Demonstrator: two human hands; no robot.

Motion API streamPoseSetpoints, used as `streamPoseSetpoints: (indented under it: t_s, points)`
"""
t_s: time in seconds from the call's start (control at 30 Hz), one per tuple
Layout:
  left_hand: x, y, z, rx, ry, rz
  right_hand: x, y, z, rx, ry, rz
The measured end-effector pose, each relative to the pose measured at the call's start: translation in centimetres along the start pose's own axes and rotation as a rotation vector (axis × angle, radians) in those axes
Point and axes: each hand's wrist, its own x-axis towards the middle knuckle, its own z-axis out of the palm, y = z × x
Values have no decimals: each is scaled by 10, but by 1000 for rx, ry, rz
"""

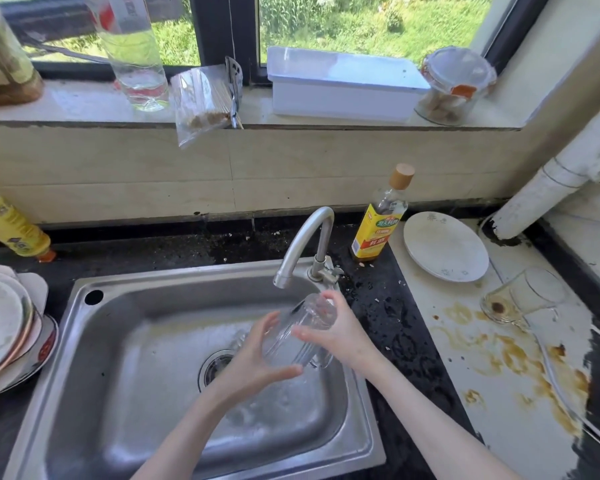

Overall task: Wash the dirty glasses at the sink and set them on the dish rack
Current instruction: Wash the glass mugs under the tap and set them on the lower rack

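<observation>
While both hands work over the basin, the scene reads so:

Glass in hand: a clear ribbed glass (300, 332) is held tilted over the steel sink (125, 344), its base up toward the faucet spout (284, 277) and its mouth down toward the person.
Left hand: the left hand (257, 362) cups the lower, open end of the glass, fingers curled up one side and the thumb across under the rim.
Right hand: the right hand (329, 332) wraps the glass from the far side, fingers curled round its upper part just under the spout.
Water: whether water is running I cannot tell; the sink floor near the drain (217, 370) looks wet.
Second glass: a dirty glass (523, 296) lies tipped on its side on the pale counter (465, 341) at right, a brown stain at its base, amid brown spills.
Plate: a white plate (445, 245) sits on the same counter, behind the dirty glass.
Bottle: a yellow-labelled bottle (378, 220) stands right of the faucet.
Dishes: stacked dishes (9, 327) sit left of the sink.
</observation>
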Motion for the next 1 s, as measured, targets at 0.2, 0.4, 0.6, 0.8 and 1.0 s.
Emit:
streamPoseSetpoints:
  t_s: [0.2, 0.4, 0.6, 0.8, 1.0]
  points:
    - [0, 1, -1, 194, 17, 55, -10, 7, 11, -136, -47, -68]
    - [-13, -7, 11, 82, 44, -18, -33, 27, -6, 122, -103, 132]
    - [-22, 5, 26, 137, -142, 24, -70, 35, -13, 197, -138, 222]
    - [-55, 20, 52, 351, -275, 99, -143, 39, -19, 525, -27, 267]
    - [-120, 27, 119, 678, -350, 399, -262, 77, -9, 519, 279, 205]
